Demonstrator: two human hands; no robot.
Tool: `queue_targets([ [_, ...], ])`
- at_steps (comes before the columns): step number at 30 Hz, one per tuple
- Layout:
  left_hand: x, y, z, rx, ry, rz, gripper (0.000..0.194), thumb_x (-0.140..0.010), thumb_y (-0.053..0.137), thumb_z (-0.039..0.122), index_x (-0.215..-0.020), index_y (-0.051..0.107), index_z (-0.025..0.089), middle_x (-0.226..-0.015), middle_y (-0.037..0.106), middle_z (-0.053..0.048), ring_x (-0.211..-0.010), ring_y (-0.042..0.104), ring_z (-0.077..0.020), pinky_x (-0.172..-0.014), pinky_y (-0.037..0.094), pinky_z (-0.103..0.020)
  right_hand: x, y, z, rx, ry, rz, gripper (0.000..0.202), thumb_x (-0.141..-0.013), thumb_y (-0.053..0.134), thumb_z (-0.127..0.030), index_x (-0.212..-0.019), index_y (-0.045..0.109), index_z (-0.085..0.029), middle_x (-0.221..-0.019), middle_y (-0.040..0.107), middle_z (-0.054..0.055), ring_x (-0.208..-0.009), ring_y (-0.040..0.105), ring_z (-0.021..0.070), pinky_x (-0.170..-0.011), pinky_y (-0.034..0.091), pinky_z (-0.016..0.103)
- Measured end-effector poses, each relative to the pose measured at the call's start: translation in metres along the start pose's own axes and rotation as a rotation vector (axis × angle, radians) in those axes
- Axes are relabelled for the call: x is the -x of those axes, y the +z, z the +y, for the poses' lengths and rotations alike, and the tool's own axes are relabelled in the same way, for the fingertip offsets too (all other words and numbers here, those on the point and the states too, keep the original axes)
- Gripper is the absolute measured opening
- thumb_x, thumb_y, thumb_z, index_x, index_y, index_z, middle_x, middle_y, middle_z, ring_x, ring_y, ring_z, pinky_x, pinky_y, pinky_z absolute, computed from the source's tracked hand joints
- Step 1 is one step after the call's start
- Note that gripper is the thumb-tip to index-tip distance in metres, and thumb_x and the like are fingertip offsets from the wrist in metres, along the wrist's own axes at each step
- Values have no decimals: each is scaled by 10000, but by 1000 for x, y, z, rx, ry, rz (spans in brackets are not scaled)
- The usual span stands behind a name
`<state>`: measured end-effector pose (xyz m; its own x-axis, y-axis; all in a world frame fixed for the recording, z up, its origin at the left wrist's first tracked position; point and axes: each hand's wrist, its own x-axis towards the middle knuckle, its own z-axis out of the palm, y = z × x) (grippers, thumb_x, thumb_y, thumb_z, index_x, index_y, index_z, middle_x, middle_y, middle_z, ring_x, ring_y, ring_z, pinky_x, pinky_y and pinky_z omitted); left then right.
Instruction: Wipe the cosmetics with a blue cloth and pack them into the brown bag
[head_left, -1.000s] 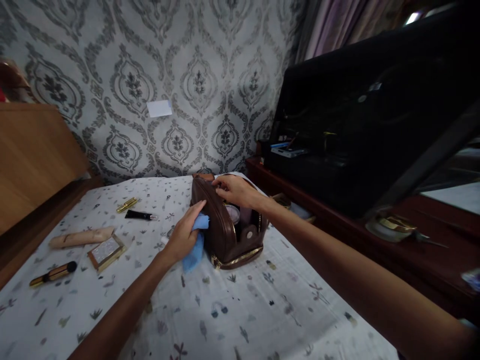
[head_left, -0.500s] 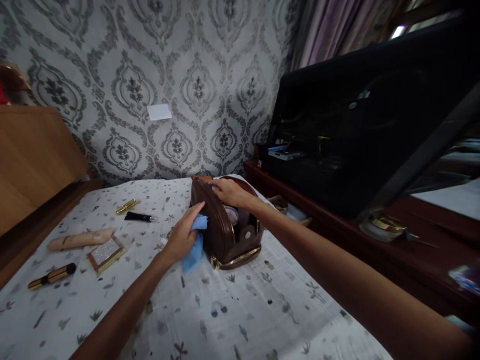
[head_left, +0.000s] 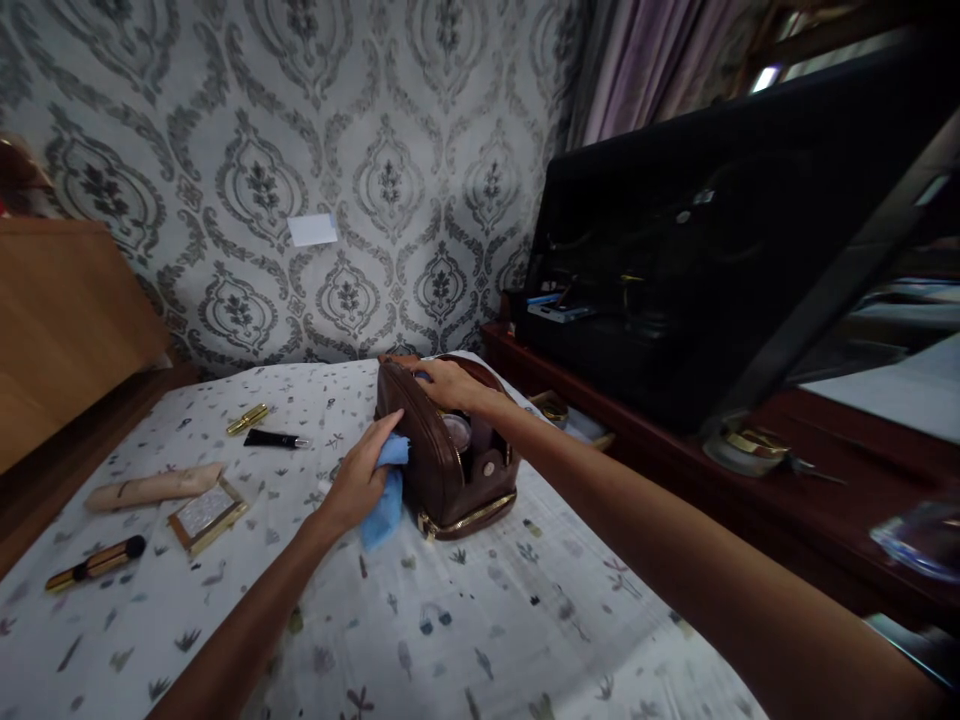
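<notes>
A brown leather bag [head_left: 420, 440] with gold zippers stands unzipped on the patterned white cloth, a round item [head_left: 457, 432] showing inside. My left hand [head_left: 360, 478] lies against the bag's left side, with a light blue cloth [head_left: 384, 510] held under its fingers and hanging down. At the bag's top edge is my right hand [head_left: 448, 384], its fingers closed and curled over the rim; a bit of blue shows at the fingertips, and what they grip is too small to make out.
On the left lie a gold tube [head_left: 247, 419], a black tube [head_left: 276, 440], a beige pouch [head_left: 154, 487], a compact [head_left: 208, 515] and a brush [head_left: 96, 563]. A dark screen [head_left: 675, 240] stands right, above an open drawer [head_left: 581, 425].
The view has shifted slightly, so everything sits a little further left. Both hands keep nearly the same places on the bag.
</notes>
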<state>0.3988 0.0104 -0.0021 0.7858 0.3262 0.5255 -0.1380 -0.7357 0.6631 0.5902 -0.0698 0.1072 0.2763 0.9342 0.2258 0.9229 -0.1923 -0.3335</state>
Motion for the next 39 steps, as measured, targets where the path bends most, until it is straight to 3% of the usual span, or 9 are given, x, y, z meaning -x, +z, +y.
queue_targets([
  [5,1,0,0,-24,-2,7,828,-692,404,7,-1489,423,227,-1528,461,-61,-1426,396,-235,-1235,232,-457,10,-4,-1,15,-6,32,406,-938,489,-190,-1319,629,-199,-1281,689,85,-1155,653,231,-961,471,275],
  [11,0,1,0,-42,-2,7,791,-716,405,22,-1482,429,220,-1517,474,-56,-1421,406,-222,-1231,249,-441,20,-10,3,104,43,134,401,-917,499,-155,-1296,630,-141,-1103,750,115,-1033,687,229,-895,478,274],
  [18,3,0,-6,-43,4,8,794,-708,412,17,-1473,444,229,-1514,481,-53,-1405,427,-229,-1228,257,-448,-2,2,2,-54,-97,67,381,-900,519,-140,-1229,675,-249,-1232,713,41,-1125,651,197,-943,459,251],
  [24,6,-1,-10,-42,-4,4,777,-716,407,6,-1460,458,225,-1486,509,-61,-1388,449,-213,-1219,275,-437,-16,7,10,-61,-79,13,252,-911,520,-152,-1094,694,-139,-1066,739,64,-945,659,172,-819,471,230],
  [28,6,-2,-10,-52,-27,-17,768,-722,415,18,-1465,451,209,-1508,485,-73,-1404,429,-227,-1221,267,-448,-16,6,11,-37,-70,-3,240,-926,516,-175,-1096,681,-137,-1036,737,56,-887,647,155,-776,468,222],
  [32,6,-3,-9,-55,-36,-22,760,-726,418,22,-1463,453,203,-1504,489,-79,-1400,434,-229,-1219,270,-446,-12,4,6,-11,-37,-4,287,-933,524,-193,-1159,695,-150,-1119,734,78,-960,667,184,-821,472,237],
  [39,7,-2,-12,-46,-27,-17,769,-732,421,20,-1469,443,237,-1514,479,-49,-1412,416,-214,-1229,245,-436,-15,10,-1,34,73,14,360,-926,543,-312,-1251,692,-269,-1191,728,77,-1098,668,258,-890,495,303],
])
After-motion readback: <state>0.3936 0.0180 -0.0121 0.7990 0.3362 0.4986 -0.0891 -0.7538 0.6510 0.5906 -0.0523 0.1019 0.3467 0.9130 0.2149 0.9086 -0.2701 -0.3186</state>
